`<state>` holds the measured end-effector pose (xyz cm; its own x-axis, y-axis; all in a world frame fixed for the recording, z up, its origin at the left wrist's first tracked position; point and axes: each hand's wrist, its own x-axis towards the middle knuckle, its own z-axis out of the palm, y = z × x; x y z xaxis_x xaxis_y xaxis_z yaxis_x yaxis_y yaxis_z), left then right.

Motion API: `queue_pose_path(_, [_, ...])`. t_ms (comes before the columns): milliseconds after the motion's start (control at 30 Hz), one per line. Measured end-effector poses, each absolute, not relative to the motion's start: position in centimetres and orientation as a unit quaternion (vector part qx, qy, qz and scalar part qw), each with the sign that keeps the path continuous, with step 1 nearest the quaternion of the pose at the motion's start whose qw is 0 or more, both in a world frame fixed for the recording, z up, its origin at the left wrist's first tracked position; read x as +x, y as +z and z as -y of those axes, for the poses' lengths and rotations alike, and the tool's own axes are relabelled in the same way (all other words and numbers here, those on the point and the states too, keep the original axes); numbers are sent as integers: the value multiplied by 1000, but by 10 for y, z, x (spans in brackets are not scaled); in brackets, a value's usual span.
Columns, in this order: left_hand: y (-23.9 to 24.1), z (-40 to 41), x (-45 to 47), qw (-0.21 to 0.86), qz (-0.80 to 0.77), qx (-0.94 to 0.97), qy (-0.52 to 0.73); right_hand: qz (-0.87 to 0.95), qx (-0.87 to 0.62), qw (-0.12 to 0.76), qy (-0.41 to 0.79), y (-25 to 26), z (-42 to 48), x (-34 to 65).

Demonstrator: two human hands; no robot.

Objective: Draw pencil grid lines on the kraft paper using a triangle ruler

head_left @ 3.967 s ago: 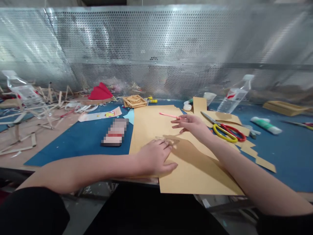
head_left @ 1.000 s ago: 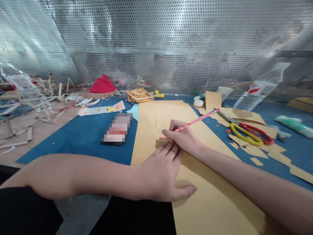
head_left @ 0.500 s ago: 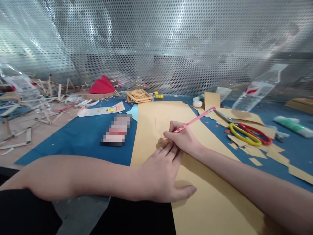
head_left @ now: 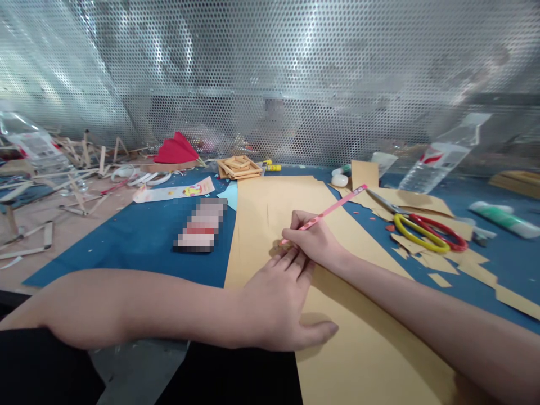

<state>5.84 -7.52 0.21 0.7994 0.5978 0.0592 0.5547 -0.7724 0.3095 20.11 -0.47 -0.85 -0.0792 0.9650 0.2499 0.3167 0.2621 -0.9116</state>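
Observation:
A long sheet of tan paper (head_left: 291,194) runs from the table's near edge toward the back. My left hand (head_left: 278,304) lies flat on it, fingers stretched forward and thumb spread to the right. Just beyond those fingers, my right hand (head_left: 318,239) pinches a pink pencil (head_left: 333,209). The pencil tilts up to the right, and its lower end meets the paper near my left fingertips. Short pencil lines show on the sheet ahead of my hands. My left fingertips are partly covered by the right hand.
Scissors with yellow and red handles (head_left: 422,232) lie among paper scraps at the right. A tilted plastic bottle (head_left: 441,157) and a glue tube (head_left: 504,218) are beyond. A blurred-out flat object (head_left: 202,225) rests on blue card at left; wooden sticks (head_left: 78,194) are farther left.
Both hands hold nearly the same places, with the pencil in the same grip. Its top end has shifted very slightly left. The whole view has moved a little.

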Motion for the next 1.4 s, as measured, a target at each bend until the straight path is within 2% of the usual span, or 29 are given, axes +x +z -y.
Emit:
queue_pose_path(833, [3, 75, 58, 141, -307, 938, 79, 639, -507, 457, 354, -6, 6, 200])
queue_pose_path(1100, [-1, 76, 59, 135, -309, 939, 74, 633, -507, 500, 304, 2, 10, 206])
queue_pose_path(1400, [0, 74, 59, 145, -316, 936, 61, 635, -519, 462, 337, -2, 7, 206])
